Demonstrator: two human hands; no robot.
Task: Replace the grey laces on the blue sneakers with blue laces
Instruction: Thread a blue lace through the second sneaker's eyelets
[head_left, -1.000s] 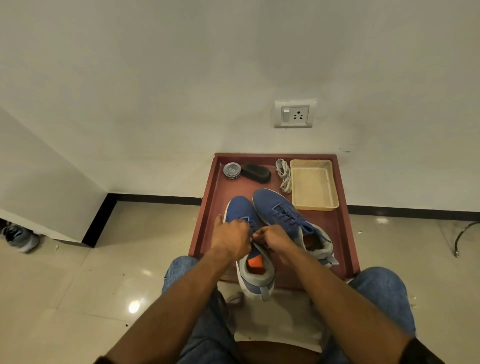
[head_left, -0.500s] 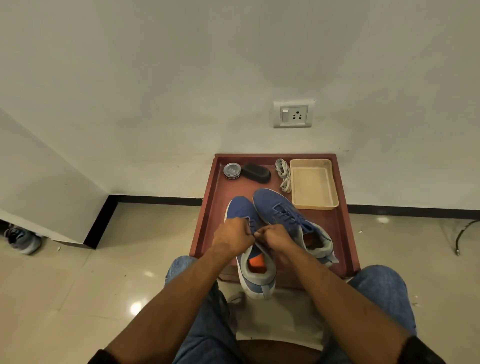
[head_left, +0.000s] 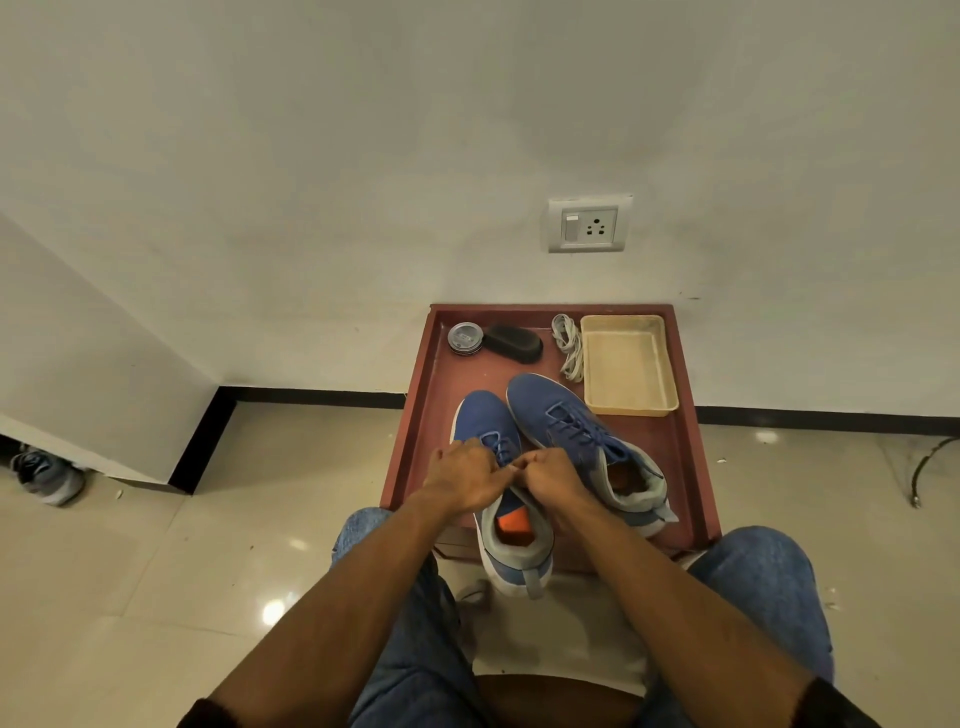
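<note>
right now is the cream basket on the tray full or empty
Empty: the cream basket shows only its bare bottom; the grey laces lie beside it on the tray.

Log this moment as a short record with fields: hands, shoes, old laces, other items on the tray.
hands: left hand and right hand both pinch the blue lace on the near shoe
shoes: far shoe already laced blue
old laces: grey laces bundled beside the basket
other items: tin, brush
tray: red tray against the wall

Both hands (head_left: 511, 480) at left sneaker's (head_left: 501, 499) blue lace (head_left: 497, 448).
</note>
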